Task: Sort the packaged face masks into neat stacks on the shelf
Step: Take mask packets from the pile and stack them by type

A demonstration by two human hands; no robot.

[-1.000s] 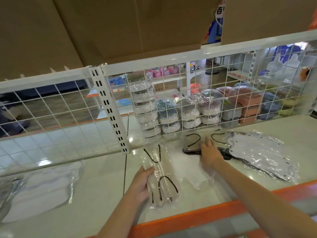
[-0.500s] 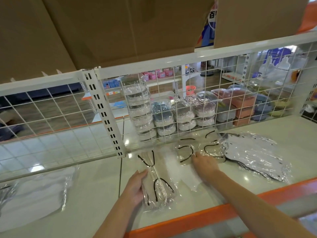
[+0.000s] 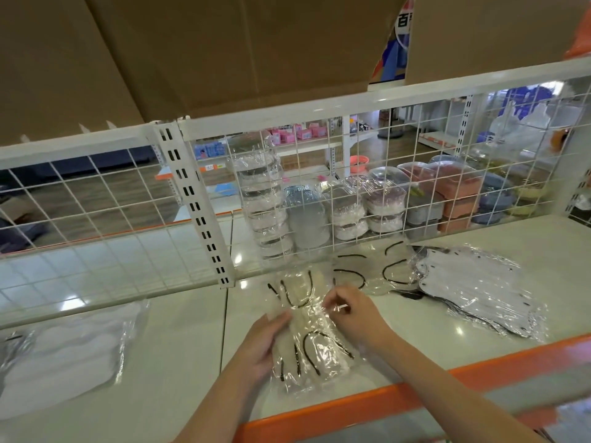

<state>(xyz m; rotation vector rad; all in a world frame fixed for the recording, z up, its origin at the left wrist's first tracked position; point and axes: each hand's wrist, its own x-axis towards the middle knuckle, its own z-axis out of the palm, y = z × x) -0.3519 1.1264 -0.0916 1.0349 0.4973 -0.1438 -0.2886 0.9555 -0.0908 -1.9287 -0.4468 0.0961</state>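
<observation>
Two hands meet over one clear packet of face masks (image 3: 307,334) lying on the white shelf (image 3: 179,353), near its orange front edge (image 3: 367,407). The left hand (image 3: 262,343) holds the packet's left side, thumb on top and fingers curled beneath where they cannot be seen. The right hand (image 3: 355,314) pinches the film at the packet's upper right between thumb and fingertips. The masks inside are pale and hard to separate from the glare of the plastic; only their black ear loops read clearly, so I cannot tell how many the packet holds.

Just behind it, against the wire grid back (image 3: 319,193), lies a second clear packet (image 3: 361,273), again known mostly by its black loops. To the right sits a fanned pile of white masks in film (image 3: 473,289), with dark edges showing under it; whether those are darker masks or shadow is unclear. On the shelf's left, a pale wrapped packet (image 3: 67,356) runs out of the frame's left edge, and a darker item beside it is cut off.

Through the grid stand wrapped stacks of round containers (image 3: 265,206), blurred by the film and wires. Brown cardboard boxes (image 3: 224,49) fill the shelf above, their tops cut off by the frame.
</observation>
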